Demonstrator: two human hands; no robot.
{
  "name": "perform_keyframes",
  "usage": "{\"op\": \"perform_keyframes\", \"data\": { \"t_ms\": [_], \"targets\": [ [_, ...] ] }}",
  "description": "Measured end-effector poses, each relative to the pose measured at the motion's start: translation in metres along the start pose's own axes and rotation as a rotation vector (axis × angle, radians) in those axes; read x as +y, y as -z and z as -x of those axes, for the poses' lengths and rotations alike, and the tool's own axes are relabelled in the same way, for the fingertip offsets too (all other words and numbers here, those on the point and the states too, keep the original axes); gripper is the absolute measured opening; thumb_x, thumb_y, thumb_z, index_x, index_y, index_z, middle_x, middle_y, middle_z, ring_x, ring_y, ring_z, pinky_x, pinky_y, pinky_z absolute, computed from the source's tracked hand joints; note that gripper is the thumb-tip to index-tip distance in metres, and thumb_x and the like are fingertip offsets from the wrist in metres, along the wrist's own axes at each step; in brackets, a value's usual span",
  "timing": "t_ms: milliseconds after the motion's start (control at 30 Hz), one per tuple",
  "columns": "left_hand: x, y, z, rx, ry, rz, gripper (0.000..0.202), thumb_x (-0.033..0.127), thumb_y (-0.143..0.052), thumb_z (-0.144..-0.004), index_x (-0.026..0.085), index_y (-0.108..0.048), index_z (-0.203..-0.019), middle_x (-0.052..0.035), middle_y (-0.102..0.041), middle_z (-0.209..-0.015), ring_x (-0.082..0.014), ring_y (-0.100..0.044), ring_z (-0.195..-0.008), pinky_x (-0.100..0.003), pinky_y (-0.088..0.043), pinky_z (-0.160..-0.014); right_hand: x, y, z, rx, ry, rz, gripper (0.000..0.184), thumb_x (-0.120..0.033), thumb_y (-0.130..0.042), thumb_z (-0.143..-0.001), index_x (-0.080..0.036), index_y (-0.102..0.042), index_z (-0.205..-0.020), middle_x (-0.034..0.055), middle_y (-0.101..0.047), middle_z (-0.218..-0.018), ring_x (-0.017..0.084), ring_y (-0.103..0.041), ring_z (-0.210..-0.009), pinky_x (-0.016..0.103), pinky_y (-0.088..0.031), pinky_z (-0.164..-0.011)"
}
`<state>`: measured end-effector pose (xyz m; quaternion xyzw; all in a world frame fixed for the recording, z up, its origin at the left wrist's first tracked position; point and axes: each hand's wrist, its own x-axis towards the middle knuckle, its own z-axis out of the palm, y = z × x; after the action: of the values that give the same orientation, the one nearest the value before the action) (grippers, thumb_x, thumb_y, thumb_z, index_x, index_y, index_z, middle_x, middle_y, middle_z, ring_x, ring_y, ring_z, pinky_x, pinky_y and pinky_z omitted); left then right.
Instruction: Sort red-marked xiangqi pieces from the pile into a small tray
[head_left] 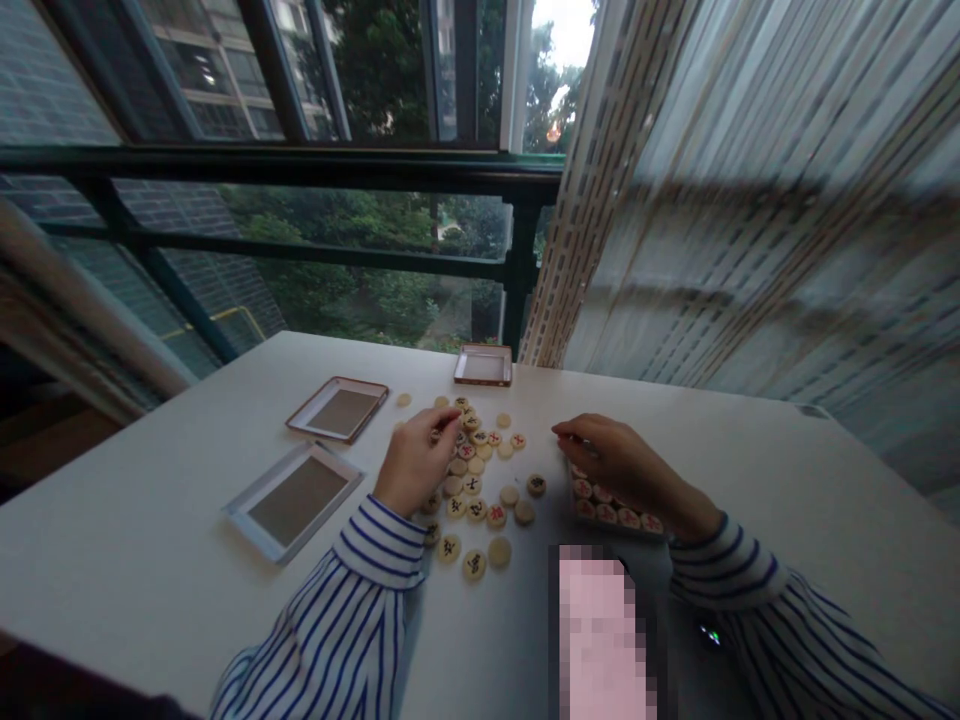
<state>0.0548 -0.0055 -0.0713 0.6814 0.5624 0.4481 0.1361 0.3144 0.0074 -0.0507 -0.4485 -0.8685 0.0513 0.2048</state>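
Note:
Several round wooden game pieces [480, 485] with red and black characters lie scattered on a white table [150, 520]. My left hand [417, 462] rests among them, its fingertips pinched on one small piece near the top of the pile. My right hand [616, 462] lies curled over a small box [615, 512] in which red-marked pieces sit in neat rows. Its fingers are bent at the box's far end; what they hold is hidden. Both arms wear blue-and-white striped sleeves.
A brown-rimmed tray [337, 409] and a white-rimmed tray [294, 498] lie to the left. A small open box [484, 365] stands at the table's far edge. A railing and window are behind; a striped curtain [750, 200] hangs at right.

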Motion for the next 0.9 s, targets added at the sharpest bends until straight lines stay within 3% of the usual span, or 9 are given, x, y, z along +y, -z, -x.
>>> {"op": "perform_keyframes", "data": {
  "t_ms": [300, 400, 633, 900],
  "targets": [
    [0.028, 0.025, -0.060, 0.054, -0.053, 0.166, 0.031, 0.036, -0.054, -0.078, 0.012, -0.068, -0.092, -0.0076, -0.070, -0.085, -0.0178, -0.063, -0.076, -0.028, -0.050, -0.072, 0.004, 0.000, -0.021, -0.058, -0.004, -0.033, 0.027, -0.023, -0.048, -0.083, -0.016, -0.065, -0.101, 0.0072, -0.068, -0.093, 0.017, -0.061, -0.080, 0.028, -0.047, -0.075],
    [0.030, 0.033, -0.068, -0.080, -0.058, 0.175, 0.033, 0.038, -0.054, -0.078, 0.012, -0.067, -0.094, -0.0082, -0.070, -0.086, -0.0187, -0.064, -0.078, -0.029, -0.050, -0.072, 0.006, -0.001, -0.026, -0.074, -0.019, -0.014, 0.027, -0.024, -0.048, -0.082, -0.016, -0.066, -0.100, 0.0075, -0.068, -0.093, 0.017, -0.062, -0.080, 0.029, -0.047, -0.075],
    [0.018, 0.046, -0.067, -0.443, -0.155, -0.045, 0.032, 0.039, -0.054, -0.076, 0.020, -0.069, -0.096, -0.0050, -0.070, -0.096, -0.0200, -0.063, -0.086, -0.028, -0.049, -0.077, 0.007, -0.008, -0.035, -0.162, -0.031, 0.064, 0.028, -0.027, -0.047, -0.083, -0.016, -0.067, -0.100, 0.0080, -0.068, -0.092, 0.017, -0.062, -0.080, 0.027, -0.046, -0.076],
    [-0.004, 0.046, -0.070, -0.563, -0.090, -0.359, 0.034, 0.044, -0.054, -0.073, 0.023, -0.071, -0.093, -0.0069, -0.071, -0.089, -0.0225, -0.065, -0.080, -0.026, -0.048, -0.067, 0.007, -0.022, -0.044, -0.249, -0.017, 0.158, 0.030, -0.030, -0.047, -0.084, -0.015, -0.065, -0.103, 0.0092, -0.067, -0.095, 0.019, -0.062, -0.081, 0.028, -0.045, -0.072]
  ]
}}
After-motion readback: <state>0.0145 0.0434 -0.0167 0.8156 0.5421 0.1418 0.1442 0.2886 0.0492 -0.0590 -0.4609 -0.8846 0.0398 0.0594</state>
